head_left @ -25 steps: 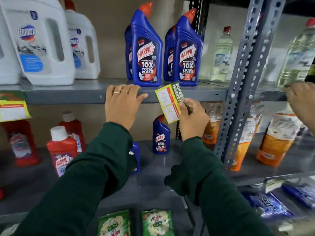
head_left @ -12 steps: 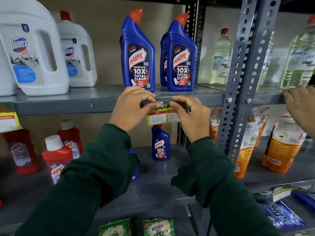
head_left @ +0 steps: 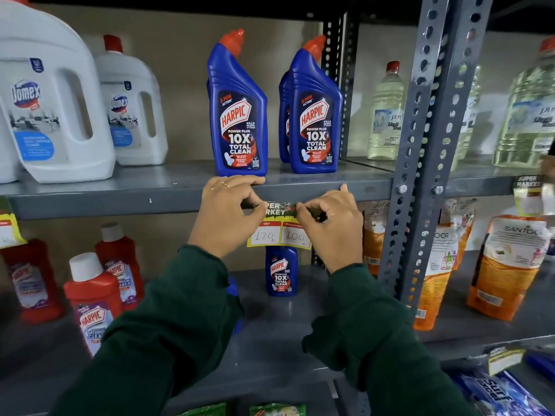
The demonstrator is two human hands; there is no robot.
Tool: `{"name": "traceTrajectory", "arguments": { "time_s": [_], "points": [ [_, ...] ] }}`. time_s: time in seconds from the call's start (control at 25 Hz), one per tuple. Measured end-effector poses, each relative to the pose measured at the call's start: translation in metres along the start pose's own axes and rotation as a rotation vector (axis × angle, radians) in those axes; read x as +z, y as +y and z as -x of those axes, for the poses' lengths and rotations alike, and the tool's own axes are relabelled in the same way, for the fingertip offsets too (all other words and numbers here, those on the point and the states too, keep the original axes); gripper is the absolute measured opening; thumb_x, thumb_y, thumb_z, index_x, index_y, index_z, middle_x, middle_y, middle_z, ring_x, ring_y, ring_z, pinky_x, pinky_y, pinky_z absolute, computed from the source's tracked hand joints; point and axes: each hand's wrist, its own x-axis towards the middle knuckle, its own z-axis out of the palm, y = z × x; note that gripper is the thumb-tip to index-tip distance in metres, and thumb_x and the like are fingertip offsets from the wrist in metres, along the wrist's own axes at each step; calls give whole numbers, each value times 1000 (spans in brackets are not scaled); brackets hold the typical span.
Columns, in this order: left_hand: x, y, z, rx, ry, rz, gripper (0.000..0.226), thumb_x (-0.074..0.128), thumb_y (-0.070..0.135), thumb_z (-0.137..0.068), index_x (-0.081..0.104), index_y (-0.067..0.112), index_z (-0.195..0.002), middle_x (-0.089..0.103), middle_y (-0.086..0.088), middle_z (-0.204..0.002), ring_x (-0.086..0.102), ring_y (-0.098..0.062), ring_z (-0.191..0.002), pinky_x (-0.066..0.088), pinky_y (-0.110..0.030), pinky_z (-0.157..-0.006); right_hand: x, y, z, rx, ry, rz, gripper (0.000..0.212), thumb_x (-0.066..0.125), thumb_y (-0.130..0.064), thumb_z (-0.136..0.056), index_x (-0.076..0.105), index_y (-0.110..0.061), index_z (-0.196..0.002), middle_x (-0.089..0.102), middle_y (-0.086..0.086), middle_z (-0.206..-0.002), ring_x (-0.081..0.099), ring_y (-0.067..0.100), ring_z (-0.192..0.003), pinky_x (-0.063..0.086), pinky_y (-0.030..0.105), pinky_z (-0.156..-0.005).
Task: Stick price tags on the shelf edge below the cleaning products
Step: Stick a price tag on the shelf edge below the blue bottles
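On the front edge of the grey shelf (head_left: pixel 120 202), just below the two blue Harpic bottles (head_left: pixel 238 115), a yellow price tag (head_left: pixel 279 232) hangs with its dark top strip pressed against the metal; the left hand (head_left: pixel 228 217) pinches the strip's left end between thumb and fingers, its other fingers resting on the shelf lip; the right hand (head_left: pixel 330 223) pinches the right end; the tag's white boxes read 120 and 100; white Domex jugs (head_left: pixel 54 109) stand far left on the same shelf.
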Motion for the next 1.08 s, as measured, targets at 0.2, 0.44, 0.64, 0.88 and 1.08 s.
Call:
{"name": "traceTrajectory", "arguments": {
  "time_s": [0.2, 0.44, 0.64, 0.88, 1.08],
  "points": [
    [3, 1, -1, -32, 41, -2, 13, 69, 3, -74, 63, 7, -64, 64, 6, -104, 33, 24, -96, 38, -46, -94, 4, -3, -5, 35, 16, 41, 22, 62, -24, -76, 65, -6, -65, 61, 10, -64, 47, 16, -70, 23, 32, -109],
    [0, 6, -8, -97, 66, 31, 13, 65, 8, -81, 62, 3, -70, 64, 9, -93, 51, 14, -86, 42, -18, -78, -1, -13, -19, 45, 31, -3, 16, 69, -15, -78, 64, -7, -65, 64, 8, -65, 48, 18, -73, 34, 37, -99],
    [7, 7, -9, -73, 129, -13, 8, 64, 9, -84, 59, 8, -77, 69, -1, -92, 59, -18, -88, 44, -20, -75, 3, -12, -22, 15, 32, 31, 12, 69, -18, -80, 65, -8, -74, 66, 11, -77, 51, 24, -84, 43, 35, -78],
    [11, 6, -12, -89, 111, -37, 10, 61, 18, -82, 65, 16, -91, 65, 4, -85, 60, -21, -86, 47, -53, -84, 7, 0, -28, 1, 11, -7, 42, 67, -38, -78, 56, -9, -106, 62, 9, -106, 47, 22, -109, 20, 27, -104],
    [22, 3, -10, -78, 198, -154, 17, 64, 32, -84, 60, 15, -84, 70, 1, -91, 56, -17, -94, 18, -24, -90, 18, 5, -26, -57, 55, 128, 56, 54, -61, -73, 58, -10, -94, 65, 7, -91, 54, 24, -97, 13, 31, -106]
  ]
}}
